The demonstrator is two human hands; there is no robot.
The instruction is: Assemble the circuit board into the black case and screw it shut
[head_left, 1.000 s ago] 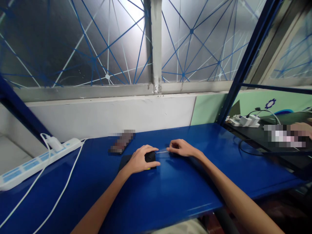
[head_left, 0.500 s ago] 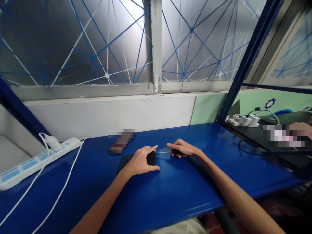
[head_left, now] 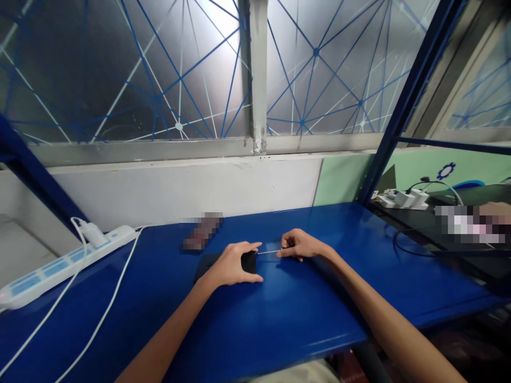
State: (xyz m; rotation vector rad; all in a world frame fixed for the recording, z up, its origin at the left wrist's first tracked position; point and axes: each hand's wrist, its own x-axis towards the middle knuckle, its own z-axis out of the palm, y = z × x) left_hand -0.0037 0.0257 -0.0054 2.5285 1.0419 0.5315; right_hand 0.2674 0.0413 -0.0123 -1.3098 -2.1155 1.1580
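A flat black box (head_left: 249, 263) lies on the blue table, partly covered by my left hand (head_left: 227, 265). Thumb and fingers of that hand straddle the box and hold it along opposite sides. My right hand (head_left: 300, 244) is closed around the handle of a screwdriver (head_left: 269, 252), which the fingers hide. Its thin metal shaft points left, and the tip is at the box's right edge. Whether the tip sits in a screw there is too small to make out.
Behind the box lies a blurred dark reddish object (head_left: 203, 232). A white power strip (head_left: 72, 264) with a plugged-in charger and white cables runs along the left. Beyond the blue post (head_left: 393, 119) at right are chargers (head_left: 407, 198) and another person's hand (head_left: 497, 215).
My right fingers have curled in around the screwdriver handle; the index finger was stretched out before. My left hand keeps its hold on the box. The view has shifted slightly.
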